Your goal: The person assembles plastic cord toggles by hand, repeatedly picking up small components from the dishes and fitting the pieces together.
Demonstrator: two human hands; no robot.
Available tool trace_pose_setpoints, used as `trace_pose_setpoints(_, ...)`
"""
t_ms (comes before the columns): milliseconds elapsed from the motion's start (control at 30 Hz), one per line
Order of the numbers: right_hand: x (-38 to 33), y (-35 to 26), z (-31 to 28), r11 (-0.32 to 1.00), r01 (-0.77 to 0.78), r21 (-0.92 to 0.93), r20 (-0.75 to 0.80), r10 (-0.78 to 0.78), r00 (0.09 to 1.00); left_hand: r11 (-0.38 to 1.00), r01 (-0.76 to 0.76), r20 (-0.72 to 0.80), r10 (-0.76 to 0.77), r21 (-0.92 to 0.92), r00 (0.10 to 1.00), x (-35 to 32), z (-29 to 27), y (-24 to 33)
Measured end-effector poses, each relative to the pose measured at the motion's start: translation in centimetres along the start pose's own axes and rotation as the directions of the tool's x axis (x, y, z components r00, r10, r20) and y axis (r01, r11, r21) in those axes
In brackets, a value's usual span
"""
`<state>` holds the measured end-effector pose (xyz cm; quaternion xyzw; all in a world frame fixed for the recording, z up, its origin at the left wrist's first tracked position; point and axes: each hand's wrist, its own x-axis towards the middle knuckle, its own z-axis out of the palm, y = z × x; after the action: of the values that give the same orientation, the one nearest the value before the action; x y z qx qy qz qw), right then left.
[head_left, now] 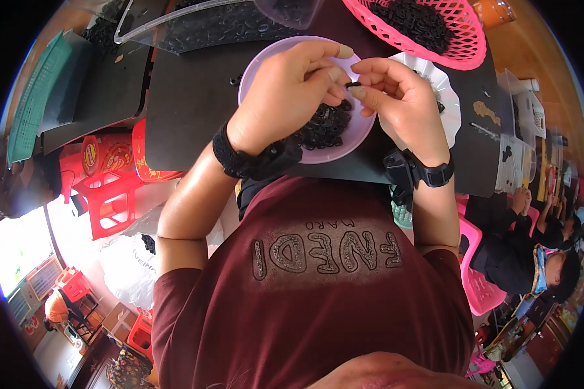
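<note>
Over a pale purple bowl (360,137), both my hands meet close together. A small black piece (353,84) sits between the thumb and fingertips of my right hand (405,100). My left hand (298,81) is closed beside it, its fingers curled and its thumb against them; what they hold, if anything, is hidden. Loose black pieces (328,128), small and ring-like, lie heaped in the bowl below my fingers. Partly behind my right hand is a white plate (449,97) with a wavy rim and a few dark bits on it.
At the far right stands a pink lattice basket (470,32) of black pieces. A clear tub (175,40) holding more is at the far left. The dark table (191,123) carries everything. Clear trays (516,155) line its right side. Red stools (113,204) stand left; other people sit right.
</note>
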<state>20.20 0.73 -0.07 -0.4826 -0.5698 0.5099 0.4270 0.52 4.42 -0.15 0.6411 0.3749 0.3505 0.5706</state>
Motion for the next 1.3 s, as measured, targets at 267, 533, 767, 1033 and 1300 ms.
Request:
trace_pose_setpoints(267,-0.9,0.5,-2.3,0.998,0.020,0.054,-0.069,-0.016,0.997,0.632,-0.348,0.387,0.082,0.693,0.918,2.4,0.3,-1.3)
trace_pose_setpoints(533,-1.8,1.1,-2.8,0.986,0.013,0.168,-0.115,0.006,0.993,0.469,-0.422,0.461,0.036,0.776,0.887,2.8,2.3,-1.8)
trace_pose_setpoints(767,-2.2,1.4,-2.5,0.953,0.011,0.301,-0.081,0.014,0.997,0.817,-0.197,0.247,0.069,0.542,0.967,1.3,1.2,0.1)
trace_pose_setpoints(1033,-1.6,0.4,-0.9,0.972,0.043,0.229,-0.075,-0.027,0.997,0.996,0.011,0.027,-0.014,0.093,1.000,-1.7,1.3,0.2)
trace_pose_setpoints(1300,-1.4,-0.9,0.4,0.998,-0.030,0.062,-0.061,0.034,0.998,1.000,-0.014,-0.100,0.016,0.025,0.995,-2.6,1.0,0.1)
